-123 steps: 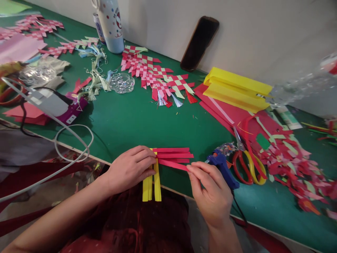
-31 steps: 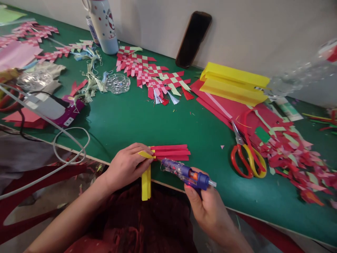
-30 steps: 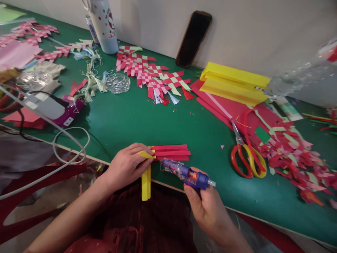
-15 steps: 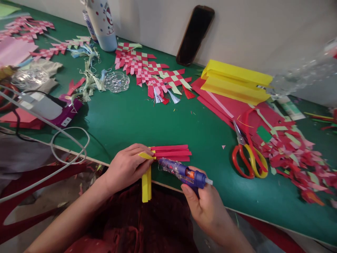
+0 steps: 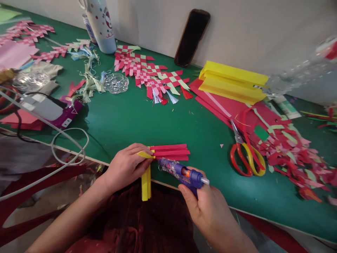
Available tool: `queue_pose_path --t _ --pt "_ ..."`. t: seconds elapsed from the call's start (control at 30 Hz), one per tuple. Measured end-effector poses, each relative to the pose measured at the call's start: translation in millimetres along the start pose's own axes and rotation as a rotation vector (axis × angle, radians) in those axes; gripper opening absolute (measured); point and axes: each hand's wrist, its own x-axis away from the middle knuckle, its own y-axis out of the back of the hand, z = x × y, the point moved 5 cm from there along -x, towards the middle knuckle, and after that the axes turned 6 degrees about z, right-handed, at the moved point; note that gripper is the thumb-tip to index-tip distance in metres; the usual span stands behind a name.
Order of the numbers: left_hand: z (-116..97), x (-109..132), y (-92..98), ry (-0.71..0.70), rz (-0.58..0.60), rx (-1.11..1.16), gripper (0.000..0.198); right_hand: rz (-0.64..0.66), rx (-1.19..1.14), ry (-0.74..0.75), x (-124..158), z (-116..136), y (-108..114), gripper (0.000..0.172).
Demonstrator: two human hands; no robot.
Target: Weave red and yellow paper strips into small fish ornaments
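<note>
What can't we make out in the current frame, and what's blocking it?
All in the head view:
- Inner ends of the yellow strips and red strips: partly covered by the left hand.
- Handle of the glue gun: behind the right hand. Whether its tip touches paper: too small to tell.
- White bottle: top cut off by the upper edge.
- Clear bottle: blurred, cut off by the right edge.

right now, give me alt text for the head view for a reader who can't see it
The right hand holds a blue glue gun, its tip close to red paper strips and yellow paper strips gripped by the left hand at the edge of a green table. Scissors lie to the right; checkered paper pieces lie farther back.
</note>
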Motion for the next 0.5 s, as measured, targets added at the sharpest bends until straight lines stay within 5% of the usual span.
queue_pose_path --t 0.27,0.5 --pt "1 1 -1.5 0.007 0.007 -0.013 0.014 0.005 -0.154 -0.094 9 -13 6 0.024" --pt "1 4 -2.7 -0.059 0.117 -0.066 0.015 -0.191 -0.444 -0.266 30 -53 30 0.022"
